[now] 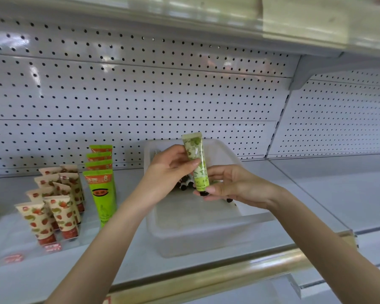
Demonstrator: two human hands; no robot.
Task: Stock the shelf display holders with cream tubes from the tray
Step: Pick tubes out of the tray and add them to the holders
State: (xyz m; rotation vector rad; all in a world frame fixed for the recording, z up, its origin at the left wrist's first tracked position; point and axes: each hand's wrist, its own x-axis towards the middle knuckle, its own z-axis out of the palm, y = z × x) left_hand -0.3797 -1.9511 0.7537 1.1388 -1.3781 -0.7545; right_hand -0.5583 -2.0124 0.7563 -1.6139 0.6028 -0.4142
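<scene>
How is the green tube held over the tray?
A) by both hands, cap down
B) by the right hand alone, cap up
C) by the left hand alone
A: the left hand grips the green tube mid-body, and the right hand pinches it near the black cap at the bottom.

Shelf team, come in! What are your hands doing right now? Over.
Left hand pinches green cream tube near top, right hand holds cap end. Tube roughly upright over tray, spare tubes inside. Nothing blocking.

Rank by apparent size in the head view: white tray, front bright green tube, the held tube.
White tray, clearly largest.
Front bright green tube second, being wider.
Held tube last, though their lengths look alike.
</scene>
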